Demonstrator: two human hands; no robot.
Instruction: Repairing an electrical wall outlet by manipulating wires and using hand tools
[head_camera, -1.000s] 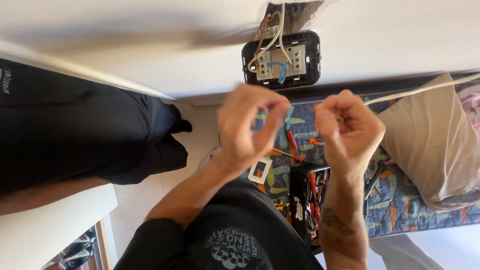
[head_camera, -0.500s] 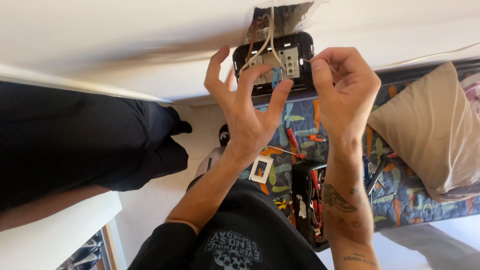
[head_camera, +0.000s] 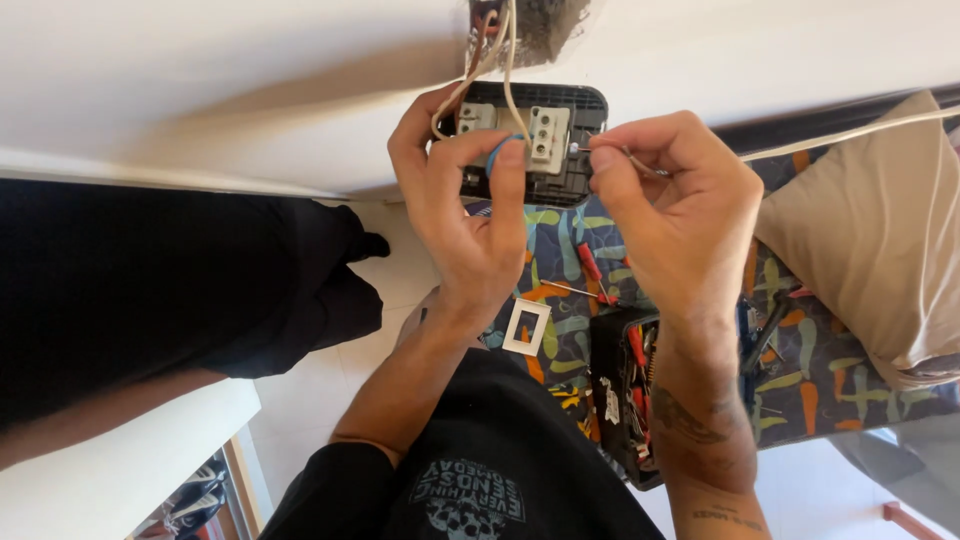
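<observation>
Here our left hand (head_camera: 470, 215) clamps the black socket module (head_camera: 530, 140), while our right hand (head_camera: 675, 205) pinches a thin screwdriver (head_camera: 625, 160) against its side. Above the module, wires (head_camera: 500, 50) run into the wall hole (head_camera: 535, 20); below it lie a white frame (head_camera: 526, 326) and tool case (head_camera: 625, 390).

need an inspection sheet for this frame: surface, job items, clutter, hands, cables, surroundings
Surface: white wall with a rough opening.
Job's things: dark switch module hanging on wires below the opening.
Clutter: open tool bag, white cover frame, patterned cloth.
Hands: left hand grips the module; right hand pinches a thin screwdriver at its side.
Cables: white and brown wires from opening to module; white cord at right.
Surroundings: beige cushion, black fabric, tiled floor.
</observation>
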